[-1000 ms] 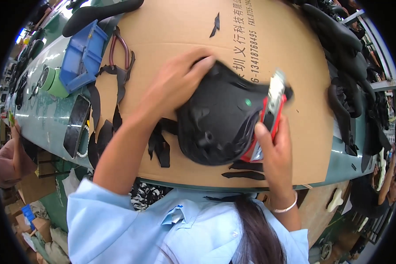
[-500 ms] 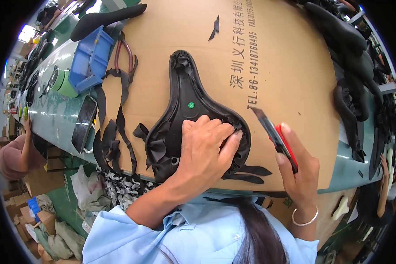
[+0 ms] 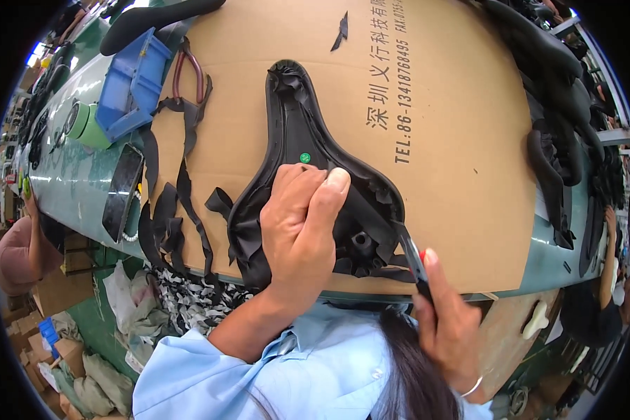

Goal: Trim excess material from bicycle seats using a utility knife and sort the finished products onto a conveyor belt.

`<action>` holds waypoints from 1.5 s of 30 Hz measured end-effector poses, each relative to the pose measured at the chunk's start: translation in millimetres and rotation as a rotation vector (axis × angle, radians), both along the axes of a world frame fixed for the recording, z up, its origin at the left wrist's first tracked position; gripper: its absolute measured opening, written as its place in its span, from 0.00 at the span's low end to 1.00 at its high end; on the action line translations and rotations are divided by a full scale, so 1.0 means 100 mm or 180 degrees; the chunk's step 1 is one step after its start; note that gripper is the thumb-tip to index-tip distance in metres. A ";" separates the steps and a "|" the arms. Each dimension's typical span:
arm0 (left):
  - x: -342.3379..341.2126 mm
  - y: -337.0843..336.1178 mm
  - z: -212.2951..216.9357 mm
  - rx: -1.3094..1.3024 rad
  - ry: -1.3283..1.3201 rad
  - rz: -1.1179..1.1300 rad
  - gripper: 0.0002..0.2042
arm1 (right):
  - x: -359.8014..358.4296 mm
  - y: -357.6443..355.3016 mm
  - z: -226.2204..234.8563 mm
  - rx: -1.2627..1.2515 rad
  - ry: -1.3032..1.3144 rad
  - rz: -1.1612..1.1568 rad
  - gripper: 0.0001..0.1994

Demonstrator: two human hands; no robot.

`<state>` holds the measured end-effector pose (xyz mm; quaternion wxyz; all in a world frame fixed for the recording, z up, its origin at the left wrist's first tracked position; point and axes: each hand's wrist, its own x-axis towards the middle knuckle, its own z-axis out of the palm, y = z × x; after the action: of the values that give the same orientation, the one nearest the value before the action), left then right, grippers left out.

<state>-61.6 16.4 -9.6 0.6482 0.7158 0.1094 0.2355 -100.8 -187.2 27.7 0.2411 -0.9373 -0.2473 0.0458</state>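
A black bicycle saddle [image 3: 287,126] lies underside up on the cardboard, its narrow nose pointing away from me and gathered cover material round its rim. Over its wide part is my left hand [image 3: 301,227], closed in a fist with the thumb uppermost; whatever its fingers grip is hidden. My right hand [image 3: 448,329] is closed round a red-and-black utility knife [image 3: 414,262]. The knife's blade tip meets or nearly meets the saddle's right edge. A green round sticker [image 3: 305,158] shows on the saddle just beyond my left fist.
Black offcut strips [image 3: 185,189] and pliers [image 3: 189,73] lie left on the cardboard sheet [image 3: 462,203]. Beyond are a blue bin [image 3: 129,84], a green tape roll [image 3: 84,124] and a phone [image 3: 124,192]. More black saddles [image 3: 539,56] are piled right. Other people work at both sides.
My right hand has brought the knife down and left to the saddle's edge. My left hand has drawn left and turned into a fist, off the rim's right side.
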 end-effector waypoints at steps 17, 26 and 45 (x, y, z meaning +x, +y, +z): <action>1.10 0.43 0.41 0.3945 0.0675 -0.2356 0.14 | 1.26 0.22 -0.08 0.0553 0.0234 0.0287 0.26; 1.32 0.33 0.52 -0.1193 -0.0092 -0.1852 0.11 | 0.57 0.46 -0.38 0.1406 0.0903 -0.0668 0.27; 1.08 0.66 -0.03 0.3484 -0.1680 -0.1492 0.08 | 0.87 0.26 -0.15 0.1608 0.2378 -0.0446 0.23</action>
<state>46.2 82.7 -12.4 0.2292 0.8656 -0.3484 0.2774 -13.7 -161.2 13.1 0.5374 -0.7828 -0.0828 0.3025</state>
